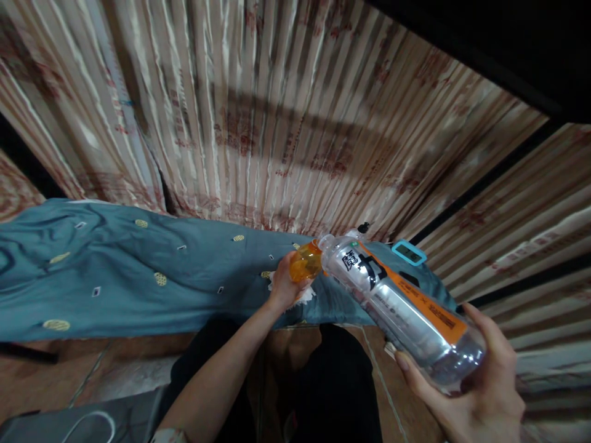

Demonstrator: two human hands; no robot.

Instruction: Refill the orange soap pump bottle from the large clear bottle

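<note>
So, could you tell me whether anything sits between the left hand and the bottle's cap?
Nothing visible does. The left hand is already closed around the orange cap, with a white tissue under the palm, while the right hand holds the bottle by its base.

The bottle (397, 301) is clear, glossy plastic with a smooth printed label; its orange cap (305, 263) is translucent plastic. The teal bedsheet (138, 277) is matt cloth, the curtain (277, 123) shiny satin.
</note>
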